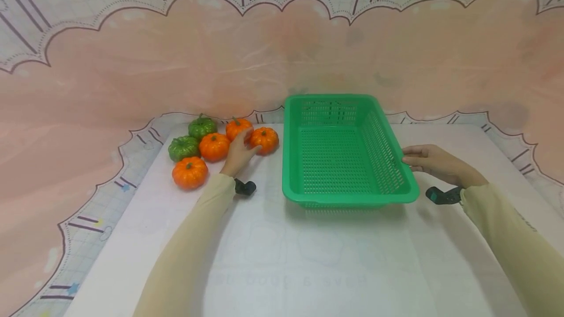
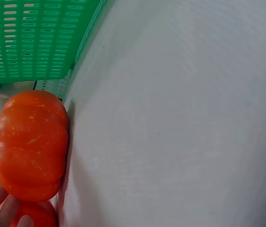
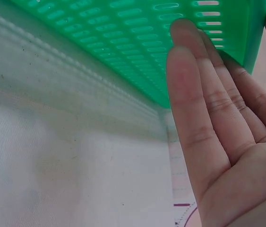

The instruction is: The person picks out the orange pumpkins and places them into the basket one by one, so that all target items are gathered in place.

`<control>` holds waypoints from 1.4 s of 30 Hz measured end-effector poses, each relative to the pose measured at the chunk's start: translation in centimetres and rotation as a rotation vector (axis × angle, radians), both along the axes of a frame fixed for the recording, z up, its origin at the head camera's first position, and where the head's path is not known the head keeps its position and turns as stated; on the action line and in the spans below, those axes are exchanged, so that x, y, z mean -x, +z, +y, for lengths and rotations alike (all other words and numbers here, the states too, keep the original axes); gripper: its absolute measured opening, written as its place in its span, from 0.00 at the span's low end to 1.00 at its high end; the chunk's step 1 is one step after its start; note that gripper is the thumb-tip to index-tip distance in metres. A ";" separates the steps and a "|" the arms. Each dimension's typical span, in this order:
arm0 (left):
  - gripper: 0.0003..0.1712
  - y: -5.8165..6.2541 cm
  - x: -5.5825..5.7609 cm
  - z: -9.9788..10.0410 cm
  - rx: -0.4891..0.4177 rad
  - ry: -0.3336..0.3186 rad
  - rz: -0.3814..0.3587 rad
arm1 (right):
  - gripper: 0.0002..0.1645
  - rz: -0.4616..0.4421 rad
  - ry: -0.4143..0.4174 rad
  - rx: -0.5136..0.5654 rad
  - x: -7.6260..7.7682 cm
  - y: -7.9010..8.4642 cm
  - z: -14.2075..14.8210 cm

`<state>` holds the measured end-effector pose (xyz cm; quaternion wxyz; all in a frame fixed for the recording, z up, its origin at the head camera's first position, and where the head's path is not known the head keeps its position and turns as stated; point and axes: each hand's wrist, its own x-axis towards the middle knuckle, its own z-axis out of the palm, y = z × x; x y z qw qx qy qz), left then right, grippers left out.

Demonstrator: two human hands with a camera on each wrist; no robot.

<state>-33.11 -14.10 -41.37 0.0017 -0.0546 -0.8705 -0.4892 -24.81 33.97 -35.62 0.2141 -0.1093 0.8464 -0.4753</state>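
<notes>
We've got our L hand (image 1: 239,154) relaxed, fingers apart, at the rightmost orange pumpkin (image 1: 266,142); thumb & fingers are by its edge, but we can't tell if they touch. That pumpkin's on the white table (image 1: 251,253), just L of the green basket (image 1: 350,198). Our R hand (image 1: 434,163) isn't clenched: straight fingers vs. the basket's outer R wall, approx. under the rim. 3 other orange pumpkins (image 1: 214,147) & 2 green pumpkins (image 1: 184,148) sit clustered further L.
</notes>
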 end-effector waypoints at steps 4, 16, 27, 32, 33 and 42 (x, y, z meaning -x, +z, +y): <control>0.36 0.0 0.0 0.2 0.006 0.008 0.006 | 0.35 0.001 -0.003 -0.007 -0.1 0.1 0.0; 0.34 0.0 -0.1 0.4 0.053 0.033 0.013 | 0.35 0.004 0.011 -0.003 0.1 0.1 0.0; 0.33 0.0 -0.1 0.4 0.097 0.037 0.012 | 0.36 0.025 -0.002 -0.050 0.0 0.0 -0.1; 0.32 -0.1 0.0 0.4 0.090 0.041 0.029 | 0.36 0.006 -0.019 -0.041 0.0 0.0 -0.2; 0.32 -0.1 0.0 0.4 0.085 0.040 0.035 | 0.36 0.003 -0.020 -0.038 0.0 0.0 -0.2; 0.33 -0.1 -0.1 0.2 0.082 0.028 0.024 | 0.36 0.005 -0.019 -0.050 0.1 0.0 -0.3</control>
